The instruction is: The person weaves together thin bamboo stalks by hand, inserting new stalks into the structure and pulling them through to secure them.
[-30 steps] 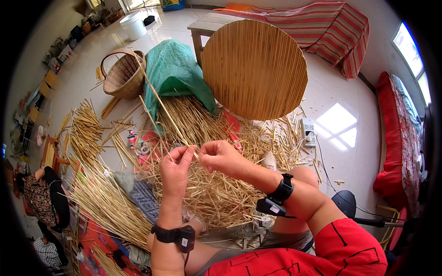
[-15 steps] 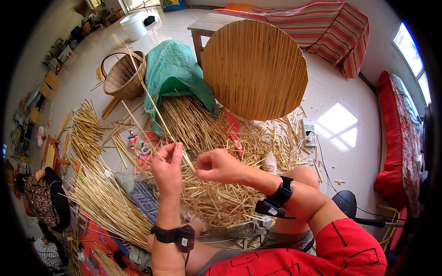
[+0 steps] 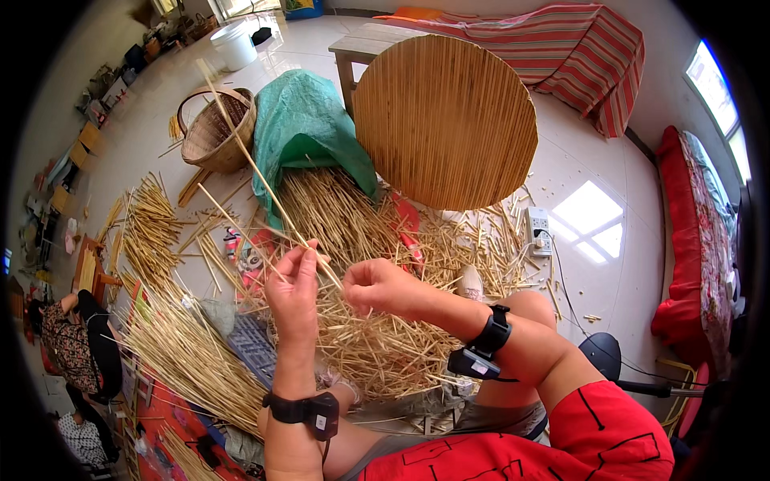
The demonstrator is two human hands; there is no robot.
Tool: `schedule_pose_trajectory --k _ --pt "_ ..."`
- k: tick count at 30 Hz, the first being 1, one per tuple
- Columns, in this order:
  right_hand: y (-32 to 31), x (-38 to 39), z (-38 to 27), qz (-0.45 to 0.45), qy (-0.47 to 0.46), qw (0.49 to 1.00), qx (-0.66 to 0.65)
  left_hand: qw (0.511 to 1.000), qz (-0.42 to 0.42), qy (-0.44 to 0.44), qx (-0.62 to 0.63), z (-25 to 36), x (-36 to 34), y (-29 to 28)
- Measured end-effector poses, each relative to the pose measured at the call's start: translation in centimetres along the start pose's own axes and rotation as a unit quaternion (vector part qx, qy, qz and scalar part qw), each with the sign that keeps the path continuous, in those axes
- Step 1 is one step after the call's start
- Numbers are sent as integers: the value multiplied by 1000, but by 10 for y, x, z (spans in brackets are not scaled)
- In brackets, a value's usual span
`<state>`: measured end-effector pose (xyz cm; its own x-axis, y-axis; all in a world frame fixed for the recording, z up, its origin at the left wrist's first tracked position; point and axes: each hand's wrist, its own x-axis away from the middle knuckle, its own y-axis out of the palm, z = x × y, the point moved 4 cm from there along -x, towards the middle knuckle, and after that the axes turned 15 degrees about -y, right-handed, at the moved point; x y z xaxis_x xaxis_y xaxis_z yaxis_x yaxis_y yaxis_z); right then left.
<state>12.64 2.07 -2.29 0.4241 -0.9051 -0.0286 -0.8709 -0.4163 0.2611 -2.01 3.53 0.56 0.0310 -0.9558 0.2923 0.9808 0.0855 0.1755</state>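
Since the left hand [image 3: 293, 293] and right hand [image 3: 377, 287] are only pinching that long straw stalk [image 3: 241, 148] at its base, it could easily snap or slip into the straw pile [image 3: 361, 321].

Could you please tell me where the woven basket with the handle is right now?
In the head view the woven basket sits on the floor at upper left, just left of the green sack and beyond the straw pile.
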Motion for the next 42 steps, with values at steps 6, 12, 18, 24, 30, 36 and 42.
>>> schedule_pose_trajectory --k 6,12,18,24,30,36,42 --pt "-4 0 -15 54 -107 971 209 999 -24 3 -36 -14 -5 4" --pt "-3 0 -13 -4 -99 972 213 998 -5 -1 -59 -11 -3 2" --pt "-3 -3 -9 -12 -91 986 142 1000 -12 -6 -20 -8 -1 5" --pt "-1 1 -7 4 29 998 46 999 -9 -11 -39 -4 1 8" --pt "-5 -1 -2 18 -20 1000 10 998 17 4 -63 -4 0 8" --pt "-3 -1 -5 6 4 999 41 998 -41 -11 -45 -2 1 7" --pt "-20 2 25 145 133 980 18 1000 11 7 -4 2 1 4"
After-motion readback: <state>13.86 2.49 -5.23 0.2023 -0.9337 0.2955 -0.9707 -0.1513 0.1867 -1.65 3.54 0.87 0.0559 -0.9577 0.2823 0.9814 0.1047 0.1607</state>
